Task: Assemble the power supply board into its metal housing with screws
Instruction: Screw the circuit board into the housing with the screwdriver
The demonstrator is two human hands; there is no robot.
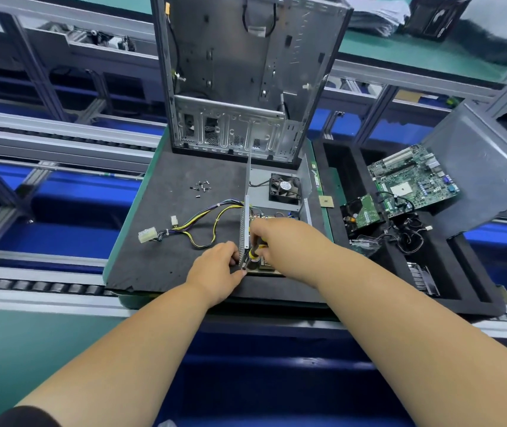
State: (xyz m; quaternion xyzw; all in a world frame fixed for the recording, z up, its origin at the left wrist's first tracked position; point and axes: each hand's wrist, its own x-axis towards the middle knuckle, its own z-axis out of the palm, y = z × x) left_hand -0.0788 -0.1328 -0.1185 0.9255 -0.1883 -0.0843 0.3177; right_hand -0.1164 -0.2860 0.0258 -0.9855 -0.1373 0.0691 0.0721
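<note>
You're driving a screw: right hand (279, 238) fingers grip the screwdriver (253, 252), left hand (218, 266) pinches the housing wall (245, 223). Next, keep the tip seated.

Open metal housing (276, 195) on mat, board (272, 268) inside.

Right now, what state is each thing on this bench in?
Left hand: gripping the housing wall.
Right hand: gripping the screwdriver.
Power supply housing: open, lidless.
Computer case: upright, side open.
Loose screws: scattered on the mat.
White connector: unplugged.
</note>
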